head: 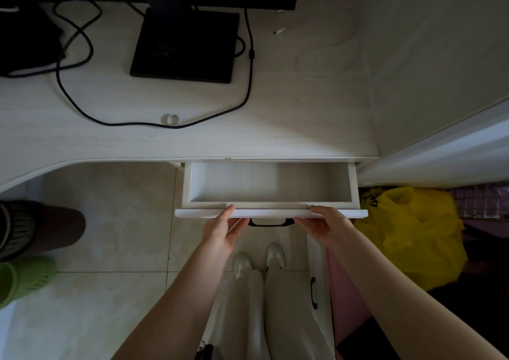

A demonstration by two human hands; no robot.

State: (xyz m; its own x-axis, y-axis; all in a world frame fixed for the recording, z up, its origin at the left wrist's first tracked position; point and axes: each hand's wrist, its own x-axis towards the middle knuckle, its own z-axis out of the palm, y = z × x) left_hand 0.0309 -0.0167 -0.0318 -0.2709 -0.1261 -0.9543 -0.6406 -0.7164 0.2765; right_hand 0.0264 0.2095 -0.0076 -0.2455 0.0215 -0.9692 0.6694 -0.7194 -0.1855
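Note:
A white drawer [271,204] stands pulled out from under the white desk [192,142], and its inside is bare. My left hand [221,231] holds the drawer's front panel left of the black handle [271,223], thumb on the top edge and fingers under it. My right hand [323,226] holds the same panel right of the handle in the same way. The handle shows between the two hands and neither hand touches it.
A black monitor base [184,45], black cables [249,65], a white cable [325,56] and a small clear ring [170,119] lie on the desk. A yellow plastic bag [413,233] sits at the right. Another person's leg and green shoe [24,277] are at the left. Below is a lower handle [313,292].

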